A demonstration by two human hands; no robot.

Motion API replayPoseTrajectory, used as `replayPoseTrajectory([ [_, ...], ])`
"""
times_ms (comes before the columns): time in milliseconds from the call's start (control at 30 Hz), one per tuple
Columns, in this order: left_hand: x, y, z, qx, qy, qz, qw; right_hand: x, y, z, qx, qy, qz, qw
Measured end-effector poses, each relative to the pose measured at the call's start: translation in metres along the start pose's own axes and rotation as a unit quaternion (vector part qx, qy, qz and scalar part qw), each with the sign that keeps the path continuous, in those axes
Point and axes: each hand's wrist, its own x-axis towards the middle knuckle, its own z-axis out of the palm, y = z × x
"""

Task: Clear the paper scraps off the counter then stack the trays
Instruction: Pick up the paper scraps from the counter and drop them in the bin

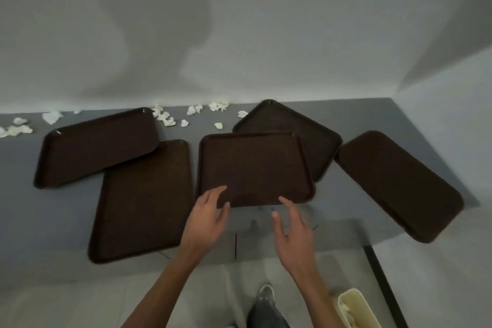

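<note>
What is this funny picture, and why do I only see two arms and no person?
The camera sits on a person's head and looks down, so you see what they see: their own arms, a leg and a shoe. There is no machine here, just a person tidying up.

The left hand and the right hand are both open and hold nothing. They reach toward the middle tray; the left fingers lie over its near edge.

On the grey counter lie five dark brown trays. Some overlap: the middle one covers part of the tray behind it, and the far left tray rests over a corner of the big one in front. The right tray pokes over the counter's edge.

Little white paper scraps are scattered along the back by the wall. A pale bin stands on the floor.
</note>
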Motion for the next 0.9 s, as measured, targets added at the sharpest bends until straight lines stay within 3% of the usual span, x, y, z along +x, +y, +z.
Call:
replayPoseTrajectory([
  [200,0.035,-0.054,-0.025,-0.004,0.032,-0.040,0.999,0.063,-0.025,0.054,-0.017,-0.040,-0.053,0.998],
  [533,0.170,-0.093,-0.030,0.019,-0.011,-0.071,0.997,0.229,-0.036,0.114,-0.078,-0.091,-0.092,0.988],
  [700,0.232,-0.100,-0.023,0.047,-0.015,-0.065,0.997,0.340,-0.044,0.132,-0.085,-0.088,-0.063,0.990],
  [800,0.260,-0.101,-0.020,0.051,-0.023,-0.047,0.997,0.403,-0.057,0.140,-0.140,-0.090,-0.076,0.983],
  [900,0.282,-0.102,-0.016,0.055,-0.021,-0.041,0.997,0.453,-0.068,0.152,-0.264,-0.097,-0.099,0.955],
])
